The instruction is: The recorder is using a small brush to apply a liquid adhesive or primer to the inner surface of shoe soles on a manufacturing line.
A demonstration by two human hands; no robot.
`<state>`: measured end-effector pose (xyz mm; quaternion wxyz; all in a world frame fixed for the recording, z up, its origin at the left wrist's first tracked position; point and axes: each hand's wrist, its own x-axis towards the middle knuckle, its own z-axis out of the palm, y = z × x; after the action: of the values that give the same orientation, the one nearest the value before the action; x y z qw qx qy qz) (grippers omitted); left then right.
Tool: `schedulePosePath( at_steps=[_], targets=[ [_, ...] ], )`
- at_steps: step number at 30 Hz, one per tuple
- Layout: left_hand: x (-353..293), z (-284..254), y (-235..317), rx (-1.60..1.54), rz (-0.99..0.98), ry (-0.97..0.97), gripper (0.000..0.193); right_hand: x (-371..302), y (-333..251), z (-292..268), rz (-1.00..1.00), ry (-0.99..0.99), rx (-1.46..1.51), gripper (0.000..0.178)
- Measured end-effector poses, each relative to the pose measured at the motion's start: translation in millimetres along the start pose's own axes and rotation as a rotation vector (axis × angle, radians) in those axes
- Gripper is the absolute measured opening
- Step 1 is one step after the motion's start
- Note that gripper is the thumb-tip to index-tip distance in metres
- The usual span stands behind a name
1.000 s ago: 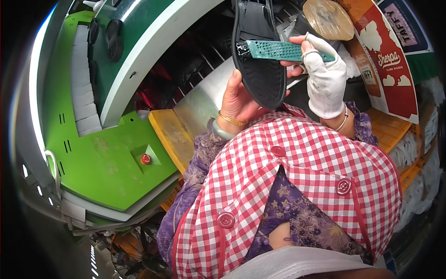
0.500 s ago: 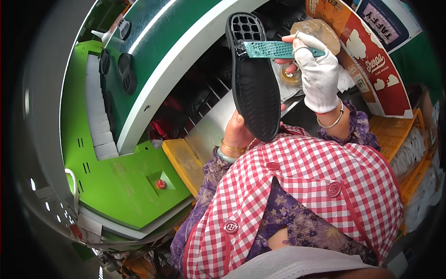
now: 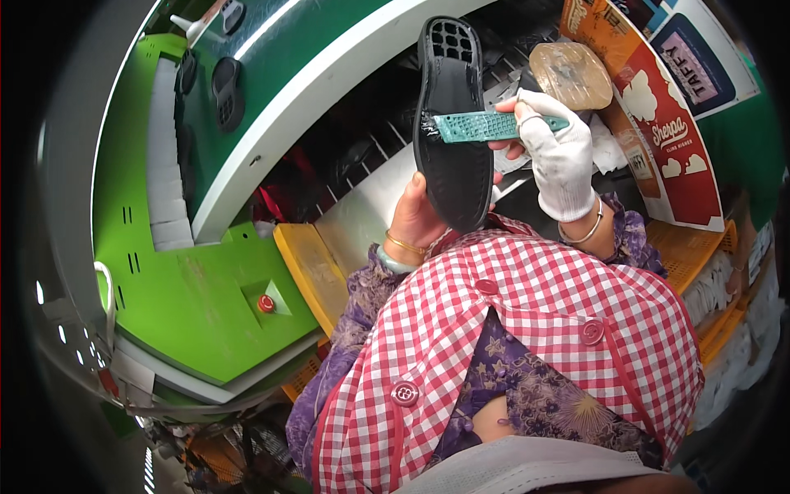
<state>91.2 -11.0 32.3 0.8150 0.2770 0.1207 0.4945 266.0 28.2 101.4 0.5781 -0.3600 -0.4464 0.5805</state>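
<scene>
My left hand (image 3: 414, 216) is closed around the near end of a black shoe sole (image 3: 453, 177). The sole stands lengthwise before me, with its inner face showing and an open lattice at the far end. In my right hand (image 3: 559, 160), which wears a white fingerless glove, is a teal-handled brush (image 3: 485, 127) gripped between thumb and fingers. Its tip touches the sole's left edge, just below the lattice, where a wet, shiny patch shows. Bristles are hard to make out there. Some of my left fingers are hidden behind the sole.
To the left, a green machine (image 3: 189, 300) has a red button (image 3: 266, 304). Another black sole (image 3: 227, 92) lies on its green belt. Beyond my right hand sit a wrapped tan round container (image 3: 573, 76) and printed cardboard (image 3: 650, 107). A yellow crate (image 3: 687, 255) stands lower right.
The brush has travelled along the sole's left edge from beside the lattice toward me. The sole has shifted slightly right in view, and the whole scene has moved a little.
</scene>
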Motion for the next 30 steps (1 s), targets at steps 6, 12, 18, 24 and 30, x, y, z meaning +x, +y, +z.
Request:
schedulePosePath(
  at_steps=[6, 12, 18, 24, 30],
  targets=[
    [-5, 1, -1, -0.108, -0.008, 0.123, 0.076, -11, 5, 2, 0.092, -0.063, 0.007, 0.017],
    [-3, -15, -5, -0.249, 0.016, 0.204, 0.076, -23, 9, 2, 0.165, -0.123, 0.017, 0.017],
    [-5, -14, -5, -0.347, 0.014, 0.204, 0.071, -30, 4, 3, 0.183, -0.192, -0.066, 0.017],
    [-9, -11, -3, -0.252, -0.004, 0.370, 0.071, -25, -1, 0, 0.241, -0.375, -0.160, 0.017],
    [-21, -22, -2, -0.283, -0.054, 0.339, 0.069, -5, 0, 9, 0.369, -0.563, -0.245, 0.020]
  ],
)
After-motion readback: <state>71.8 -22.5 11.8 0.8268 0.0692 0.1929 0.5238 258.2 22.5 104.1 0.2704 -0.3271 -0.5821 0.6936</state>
